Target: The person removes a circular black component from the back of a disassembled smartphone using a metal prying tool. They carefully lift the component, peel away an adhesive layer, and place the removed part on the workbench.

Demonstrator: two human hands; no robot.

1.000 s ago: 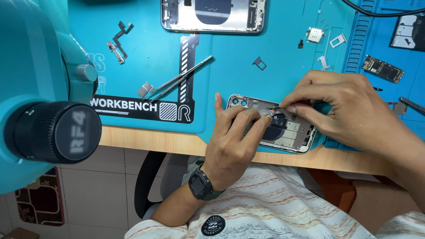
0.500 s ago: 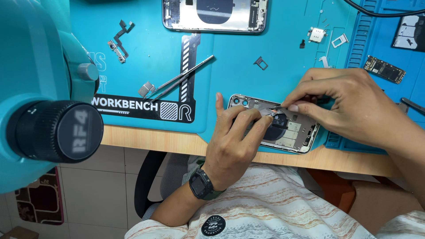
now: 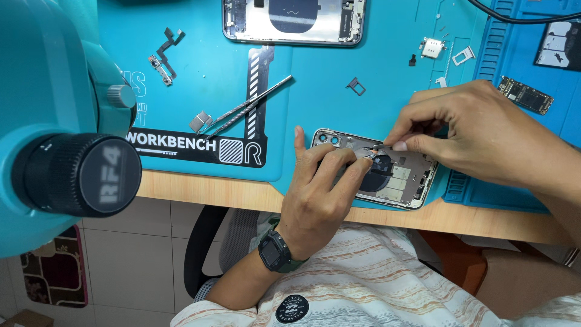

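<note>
At the near edge of the pale wooden tabletop point(image 3: 484, 221), on the teal rubber work mat point(image 3: 315, 79), lies an opened silver phone housing with its insides bared point(image 3: 396, 178), its long axis running along that edge and tilted a little toward the right corner. The left hand point(image 3: 318, 194), a dark watch on its wrist, rests on the housing's left half, fingers bent over the frame and forefinger stretched toward the middle. The right hand point(image 3: 478, 136) comes in from the right, its grip of thumb and forefinger pinched together on something slim and small that I cannot make out, the tip meeting the housing just above the dark round coil point(image 3: 381, 165). So the working spot lies directly under the right grip, just beyond the left fingertips, with both hands nearly touching there. A pair of steel tweezers point(image 3: 248, 109) lies well apart toward the mat's middle, and a second open housing point(image 3: 293, 21) sits at the far edge.
</note>
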